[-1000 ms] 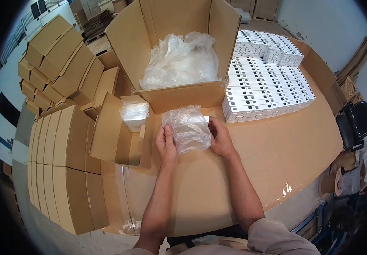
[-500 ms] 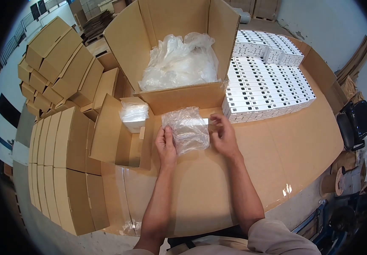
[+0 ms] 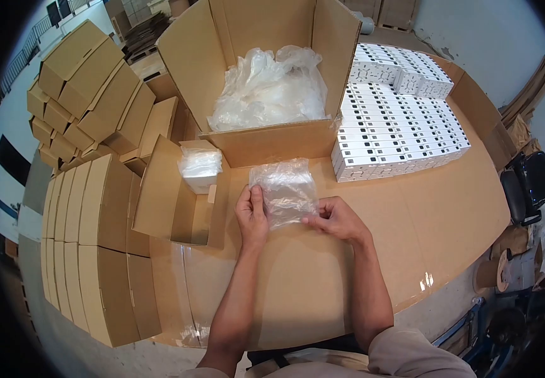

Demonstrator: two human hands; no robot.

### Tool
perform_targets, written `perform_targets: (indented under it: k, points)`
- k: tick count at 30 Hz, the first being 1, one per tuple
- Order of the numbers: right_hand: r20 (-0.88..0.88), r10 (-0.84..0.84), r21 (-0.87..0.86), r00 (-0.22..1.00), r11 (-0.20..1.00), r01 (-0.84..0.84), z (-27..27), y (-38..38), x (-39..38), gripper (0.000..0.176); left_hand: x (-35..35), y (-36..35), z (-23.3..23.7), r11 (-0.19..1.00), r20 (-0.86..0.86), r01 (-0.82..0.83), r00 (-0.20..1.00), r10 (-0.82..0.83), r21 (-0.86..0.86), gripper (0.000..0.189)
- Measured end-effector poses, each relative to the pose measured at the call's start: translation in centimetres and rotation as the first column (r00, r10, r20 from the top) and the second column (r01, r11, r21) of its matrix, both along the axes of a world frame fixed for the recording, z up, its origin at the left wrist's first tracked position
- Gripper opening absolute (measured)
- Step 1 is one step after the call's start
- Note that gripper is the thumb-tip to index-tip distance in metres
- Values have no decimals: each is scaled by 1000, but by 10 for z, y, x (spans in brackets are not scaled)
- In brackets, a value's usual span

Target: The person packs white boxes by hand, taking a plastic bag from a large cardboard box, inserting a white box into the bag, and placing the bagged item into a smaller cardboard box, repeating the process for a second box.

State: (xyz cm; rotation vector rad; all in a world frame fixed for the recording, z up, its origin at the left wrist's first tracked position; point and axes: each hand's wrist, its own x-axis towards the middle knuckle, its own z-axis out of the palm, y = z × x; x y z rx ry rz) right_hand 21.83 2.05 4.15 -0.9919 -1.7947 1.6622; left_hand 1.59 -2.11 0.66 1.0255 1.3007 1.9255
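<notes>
A crinkled clear plastic bag (image 3: 283,189) lies between my hands, with a flat whitish shape showing through it. My left hand (image 3: 253,214) grips its left edge, thumb on top. At the lower right corner, my right hand (image 3: 338,220) pinches the plastic between thumb and fingers. Just left of my hands, an open cardboard box (image 3: 171,208) contains several white items wrapped in clear plastic (image 3: 200,167) at its far end.
Behind my hands stands a large open carton (image 3: 272,146) full of loose clear bags (image 3: 269,94). Rows of white boxes (image 3: 401,129) are stacked to the right on the cardboard-covered table (image 3: 423,233). Brown cartons (image 3: 96,208) are piled along the left side.
My right hand has come down from the bag's upper right to its lower right corner and closed on it. The white end that stuck out at the right is now covered by plastic.
</notes>
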Motion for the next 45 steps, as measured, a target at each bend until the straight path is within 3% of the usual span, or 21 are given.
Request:
perform_targets:
  k: [3, 9, 12, 16, 18, 20, 24, 27, 32, 36, 39, 42, 45]
  points:
    - [-116, 14, -90, 993, 996, -24, -3, 10, 14, 33, 4, 3, 4, 990, -144, -135, 980, 140, 41, 35]
    - [-136, 54, 0, 989, 999, -55, -11, 14, 16, 45, -5, -6, 1, 985, -129, -89, 989, 69, -149, 33]
    - [-82, -7, -11, 997, 1000, 6, -5, 10, 9, 47, 5, 2, -2, 985, -127, -115, 983, 131, 128, 30]
    - [-80, 16, -21, 997, 1000, -18, -15, 14, 4, 41, 17, -3, -4, 991, -96, -131, 987, 131, 13, 27]
    - [-49, 53, -51, 997, 997, -56, -17, 18, 8, 35, 13, -10, 2, 988, 34, -47, 998, 52, -150, 27]
    - [-205, -9, -2, 979, 1000, 8, -34, 21, 4, 30, 8, -8, 0, 991, -3, -44, 999, 44, -127, 28]
    - [-498, -166, -2, 851, 982, 190, -15, 17, -12, 21, 7, -6, -8, 997, -151, 28, 988, -39, -73, 31]
    - [-452, -359, -87, 816, 929, 361, -5, 11, -15, 21, 15, -12, 3, 975, -113, 123, 983, -146, -184, 34]
    - [-520, -457, 10, 721, 841, 541, -34, 23, -19, 23, 11, -10, 3, 977, -239, 69, 964, -117, -201, 36]
    - [-515, -517, 45, 683, 780, 624, -14, 11, -33, 26, 8, -9, -4, 981, -283, 43, 954, -96, -189, 34]
    - [-363, -529, 172, 767, 771, 614, -21, 7, -31, 25, 6, -3, -10, 991, -163, 82, 982, -99, -109, 30]
    - [-310, -480, 486, 820, 661, 571, -28, 11, -33, 23, 8, -5, 7, 996, -103, 81, 991, -85, -46, 28]
    - [-291, -498, 451, 817, 682, 576, -25, 6, -39, 23, 15, -6, 11, 994, -65, -69, 996, 64, -89, 29]
